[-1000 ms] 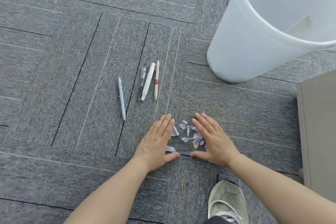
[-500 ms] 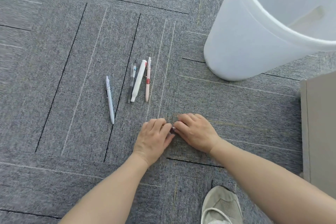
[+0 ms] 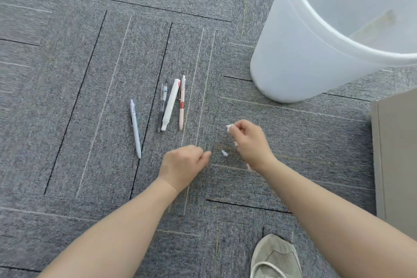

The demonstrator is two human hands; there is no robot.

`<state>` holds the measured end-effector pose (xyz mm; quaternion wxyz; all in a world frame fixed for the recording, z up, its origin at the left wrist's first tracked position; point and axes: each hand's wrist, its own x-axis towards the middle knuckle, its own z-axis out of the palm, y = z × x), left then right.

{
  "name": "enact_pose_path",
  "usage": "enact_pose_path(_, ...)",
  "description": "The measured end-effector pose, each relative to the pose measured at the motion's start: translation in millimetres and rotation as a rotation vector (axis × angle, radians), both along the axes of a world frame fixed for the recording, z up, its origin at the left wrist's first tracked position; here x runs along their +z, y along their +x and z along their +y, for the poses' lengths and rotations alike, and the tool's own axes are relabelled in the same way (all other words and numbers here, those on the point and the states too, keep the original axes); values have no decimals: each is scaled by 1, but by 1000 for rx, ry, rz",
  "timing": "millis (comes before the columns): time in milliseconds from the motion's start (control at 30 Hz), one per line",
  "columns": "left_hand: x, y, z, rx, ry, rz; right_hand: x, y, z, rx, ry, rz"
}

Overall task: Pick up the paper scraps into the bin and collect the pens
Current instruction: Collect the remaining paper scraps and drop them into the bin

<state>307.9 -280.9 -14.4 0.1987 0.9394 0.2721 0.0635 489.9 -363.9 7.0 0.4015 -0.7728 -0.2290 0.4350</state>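
bin (image 3: pixel 300 56): upper right of frame, on the floor (image 3: pixel 67 74)
pens (image 3: pixel 168 104): centre, left of the bin; three together, one apart to their left
scrap (image 3: pixel 224 153): below the pens, between the hands
shoe (image 3: pixel 275 257): bottom edge, right of centre

Our right hand (image 3: pixel 250 142) is lifted and curled into a loose fist, knuckles up, with bits of white paper scraps (image 3: pixel 230 128) sticking out past its fingertips and under its palm. Our left hand (image 3: pixel 182 165) sits lower and nearer, fingers curled in, thumb and forefinger pinched toward the right; we cannot tell whether it grips anything. Both our bare forearms reach in from the bottom edge, converging, the hands close but apart.
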Motion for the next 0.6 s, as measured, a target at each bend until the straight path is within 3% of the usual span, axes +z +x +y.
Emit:
enact_pose_path(100,11,7,11,257,-208,-64,10,5,5,-272,41,519)
enact_pose_path(200,29,19,21,424,-329,-177,20,6,10,-320,98,758)
enact_pose_path(300,58,39,35,524,-391,-341,49,1,24,-317,192,772)
enact_pose_path(467,155,100,63,652,-561,-741,157,-5,59,-263,557,719)
enact_pose_path(600,234,160,72,468,-676,-992,250,33,69,-327,818,372)
